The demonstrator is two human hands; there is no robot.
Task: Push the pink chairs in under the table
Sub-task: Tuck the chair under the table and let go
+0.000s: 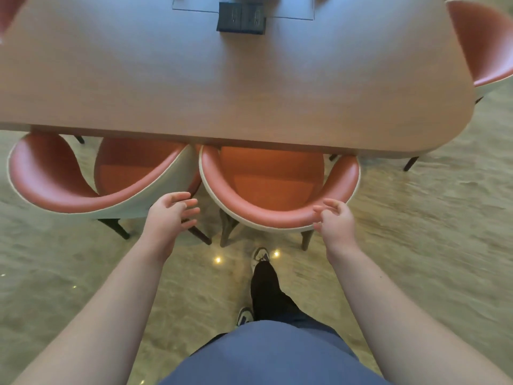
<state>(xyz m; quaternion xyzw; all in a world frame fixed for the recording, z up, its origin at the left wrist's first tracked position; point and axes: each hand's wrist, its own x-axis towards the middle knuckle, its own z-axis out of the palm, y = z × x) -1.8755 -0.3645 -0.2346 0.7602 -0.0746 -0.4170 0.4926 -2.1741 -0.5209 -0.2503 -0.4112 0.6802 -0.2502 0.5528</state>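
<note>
We wear a blue top (266,354), black trousers (268,290) and white sneakers with dark blue panels (260,255). Our 2 forearms are bare, with no sleeves, watch or rings.

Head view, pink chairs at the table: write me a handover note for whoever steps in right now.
Left hand: open, holding nothing, in the gap between the two near chairs.
Right hand: open, fingers at the back rim of the middle chair; contact unclear.
Middle chair: square to the table, seat partly under its edge.
Left chair: turned at an angle, backrest well out from the table.
Far right chair: at the table end, mostly out.
Left to do: push the middle chair further in, then straighten and push in the others.
</note>
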